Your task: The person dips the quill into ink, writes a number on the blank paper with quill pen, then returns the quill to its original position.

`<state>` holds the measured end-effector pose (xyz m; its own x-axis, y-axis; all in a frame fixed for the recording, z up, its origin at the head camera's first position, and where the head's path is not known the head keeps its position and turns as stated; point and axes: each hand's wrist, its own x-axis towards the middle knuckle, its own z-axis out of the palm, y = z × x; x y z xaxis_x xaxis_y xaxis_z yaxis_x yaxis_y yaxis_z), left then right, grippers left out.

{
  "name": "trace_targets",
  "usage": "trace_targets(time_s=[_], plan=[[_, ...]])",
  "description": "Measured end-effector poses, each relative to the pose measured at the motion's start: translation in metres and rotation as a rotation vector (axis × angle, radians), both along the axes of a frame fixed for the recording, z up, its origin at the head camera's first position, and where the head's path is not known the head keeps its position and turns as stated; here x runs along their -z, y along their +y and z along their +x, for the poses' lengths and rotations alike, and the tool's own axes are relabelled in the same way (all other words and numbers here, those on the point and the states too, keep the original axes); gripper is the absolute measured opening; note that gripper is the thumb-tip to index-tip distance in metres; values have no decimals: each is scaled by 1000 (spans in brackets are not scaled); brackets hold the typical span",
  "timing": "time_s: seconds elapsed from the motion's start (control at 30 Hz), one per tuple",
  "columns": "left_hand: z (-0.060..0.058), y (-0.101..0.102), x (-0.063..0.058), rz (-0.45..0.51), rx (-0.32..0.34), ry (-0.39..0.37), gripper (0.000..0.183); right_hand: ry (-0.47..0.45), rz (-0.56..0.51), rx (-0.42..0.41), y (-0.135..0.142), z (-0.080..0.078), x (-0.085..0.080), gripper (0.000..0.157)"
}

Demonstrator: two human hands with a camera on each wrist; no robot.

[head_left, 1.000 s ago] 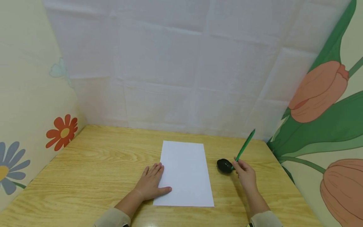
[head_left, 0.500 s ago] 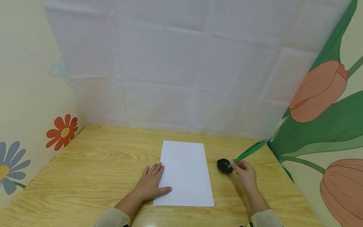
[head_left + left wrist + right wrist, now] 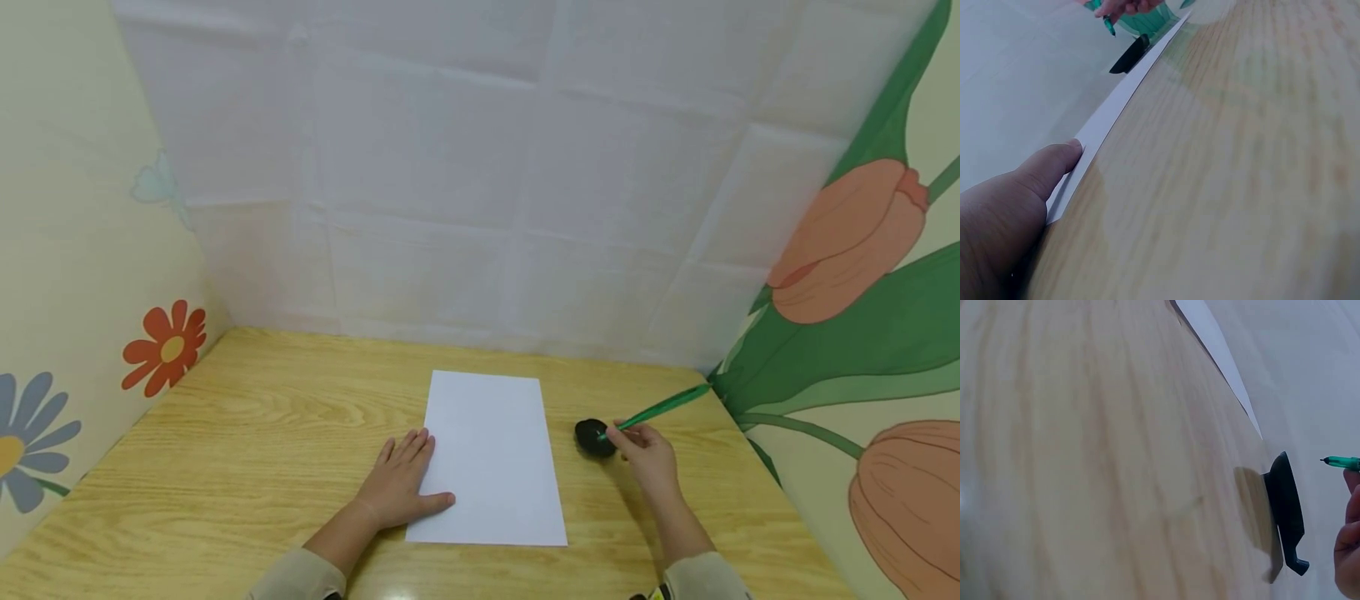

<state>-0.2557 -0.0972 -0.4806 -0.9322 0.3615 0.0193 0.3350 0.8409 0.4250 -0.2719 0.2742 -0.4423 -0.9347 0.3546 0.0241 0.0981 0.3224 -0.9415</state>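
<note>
My left hand [image 3: 397,485] lies flat with spread fingers along the left edge of a blank white sheet of paper [image 3: 495,458]. Its thumb [image 3: 1050,164] rests on the near part of the sheet in the left wrist view. To the right of the paper, my right hand [image 3: 649,463] pinches a green pen [image 3: 667,406] low on its shaft. The pen's broad upper end slants up to the right. Its dark, fine tip [image 3: 1324,460] points left, over a small black rounded stand-like thing [image 3: 591,435] on the table. That black thing shows side-on [image 3: 1286,500] in the right wrist view.
A wood-grain table [image 3: 277,417] bears everything. White cloth [image 3: 450,183] hangs behind its back edge. Flower-painted walls stand at the left [image 3: 82,275] and right [image 3: 922,350]. A dark band is partly seen at the right sleeve [image 3: 705,577].
The green pen has swung from steeply upright to a low slant, its upper end going right and down. The left hand, paper and black thing have stayed in place.
</note>
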Motion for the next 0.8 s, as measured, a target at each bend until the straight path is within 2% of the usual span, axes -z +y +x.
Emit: trace_targets(time_s=[0.3, 0.53, 0.8], plan=[[-1, 0, 1, 1, 2, 7, 100, -21, 40, -13, -1, 0, -2, 38], [-1, 0, 2, 0, -1, 6, 100, -44, 63, -33, 1, -1, -2, 44], [-2, 1, 1, 2, -8, 2, 100, -52, 16, -50, 0, -3, -2, 47]])
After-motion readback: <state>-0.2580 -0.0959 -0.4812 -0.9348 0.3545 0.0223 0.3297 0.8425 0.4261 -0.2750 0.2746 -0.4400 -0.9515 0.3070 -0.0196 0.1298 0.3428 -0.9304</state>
